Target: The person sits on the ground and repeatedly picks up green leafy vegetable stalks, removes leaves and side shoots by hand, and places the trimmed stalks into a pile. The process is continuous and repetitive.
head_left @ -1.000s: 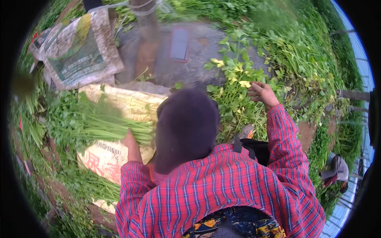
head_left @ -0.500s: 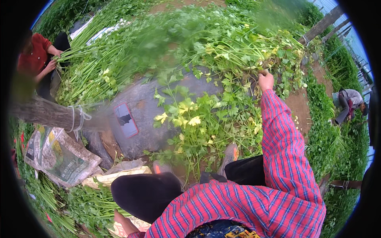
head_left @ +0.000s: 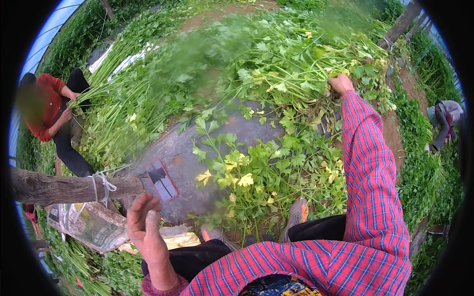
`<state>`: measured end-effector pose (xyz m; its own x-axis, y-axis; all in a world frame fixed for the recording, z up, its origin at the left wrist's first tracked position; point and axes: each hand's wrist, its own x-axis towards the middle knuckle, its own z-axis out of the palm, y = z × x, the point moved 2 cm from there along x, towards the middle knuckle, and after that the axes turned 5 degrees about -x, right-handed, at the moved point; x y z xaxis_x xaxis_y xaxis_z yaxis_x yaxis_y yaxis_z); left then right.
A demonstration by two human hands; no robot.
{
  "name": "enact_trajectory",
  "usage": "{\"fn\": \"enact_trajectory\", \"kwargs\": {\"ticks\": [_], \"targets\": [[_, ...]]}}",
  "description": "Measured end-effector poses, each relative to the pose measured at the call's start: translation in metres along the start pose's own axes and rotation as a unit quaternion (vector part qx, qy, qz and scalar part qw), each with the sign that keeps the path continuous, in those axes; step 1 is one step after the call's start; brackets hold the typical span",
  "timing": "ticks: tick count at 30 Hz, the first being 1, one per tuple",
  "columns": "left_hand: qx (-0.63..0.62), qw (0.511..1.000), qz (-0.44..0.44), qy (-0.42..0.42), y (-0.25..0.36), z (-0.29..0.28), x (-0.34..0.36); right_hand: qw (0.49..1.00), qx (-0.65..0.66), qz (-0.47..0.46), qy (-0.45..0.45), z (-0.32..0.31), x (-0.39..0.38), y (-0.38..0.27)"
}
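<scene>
My right hand (head_left: 340, 84) reaches far forward, closed on the root ends of celery stalks (head_left: 306, 81) at the right side of a big leafy heap. Its fingertips are partly hidden by the stems. My left hand (head_left: 148, 229) is raised over my left knee, holding nothing, its fingers loosely curved and the thumb apart. Between my shoes and the heap lie loose celery sprigs (head_left: 276, 172), some with yellow leaves (head_left: 245, 180). A phone with a red edge (head_left: 162, 181) rests on dark plastic sheeting (head_left: 197, 148) beyond my left hand.
A wooden post (head_left: 74, 186) tied with white string juts in from the left. Below it lie a printed sack (head_left: 94, 224) and more celery (head_left: 118, 271). A person in red (head_left: 47, 106) sits at the far left, handling stalks. Another person (head_left: 446, 121) bends at the right edge.
My left hand has risen from the celery at lower left, coming up empty in front of my knee. My right hand has shifted slightly up and right along the heap. The view has turned a little.
</scene>
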<state>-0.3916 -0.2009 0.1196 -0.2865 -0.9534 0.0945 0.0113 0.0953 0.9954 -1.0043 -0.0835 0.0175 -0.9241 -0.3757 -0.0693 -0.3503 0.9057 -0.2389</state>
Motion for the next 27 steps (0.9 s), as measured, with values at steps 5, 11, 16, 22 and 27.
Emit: {"fn": "enact_trajectory", "kwargs": {"ticks": [5,11,16,22,27], "targets": [[-0.134,0.967,-0.198,-0.088,-0.037,0.057,-0.006,0.998,0.006,-0.056,-0.023,-0.015,-0.021,-0.034],[-0.161,0.941,-0.275,-0.112,-0.048,0.07,-0.018,0.936,0.326,-0.083,-0.104,-0.069,-0.116,-0.075],[-0.166,0.906,-0.322,-0.217,-0.065,0.092,-0.037,0.89,0.412,0.041,-0.192,-0.009,-0.233,-0.053],[-0.165,0.839,-0.421,-0.301,-0.109,0.12,-0.076,0.812,0.517,0.057,-0.265,0.041,-0.356,-0.043],[-0.309,0.674,-0.593,-0.315,-0.168,0.147,-0.109,0.769,0.551,0.083,-0.314,0.09,-0.411,-0.028]]}}
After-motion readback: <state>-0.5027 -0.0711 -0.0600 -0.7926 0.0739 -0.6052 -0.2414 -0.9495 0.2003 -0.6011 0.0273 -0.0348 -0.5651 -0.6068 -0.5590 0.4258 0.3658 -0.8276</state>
